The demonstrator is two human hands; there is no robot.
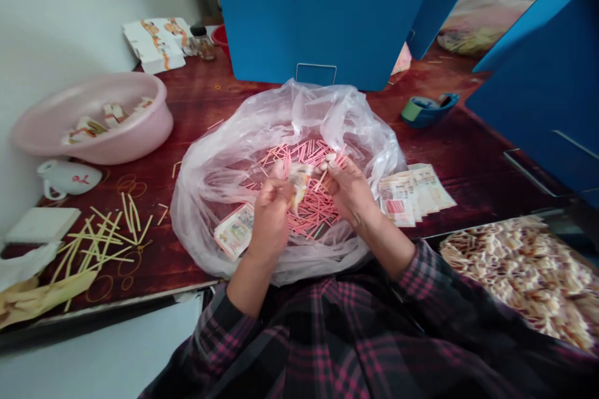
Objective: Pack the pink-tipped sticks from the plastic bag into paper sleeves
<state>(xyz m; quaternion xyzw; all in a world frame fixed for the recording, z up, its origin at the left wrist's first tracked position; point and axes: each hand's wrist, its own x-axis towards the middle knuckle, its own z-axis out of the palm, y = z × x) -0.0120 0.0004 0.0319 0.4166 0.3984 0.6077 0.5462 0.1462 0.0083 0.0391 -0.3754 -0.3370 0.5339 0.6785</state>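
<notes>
A clear plastic bag (pixel 201 168) lies open on the dark red table, with many thin pink sticks (pixel 318 202) inside. Over the sticks, my left hand (pixel 274 209) is closed on a small printed packet (pixel 300 182). Close beside it on the right, my right hand (pixel 349 187) has its fingers pinched at some small pale sticks (pixel 321 181); their far ends are hard to make out. A stack of printed packets (pixel 236 230) rests on the bag's left side, by my left wrist. More flat packets (pixel 416 193) are fanned out right of the bag.
On the left are a pink basin (pixel 163 118) holding packets, a white mug (pixel 70 177), and loose yellow-green sticks (pixel 100 240). Blue panels (pixel 327 12) stand behind the bag. A blue tape dispenser (pixel 427 112) sits at the right. Pale bundled pieces (pixel 519 274) lie at the lower right.
</notes>
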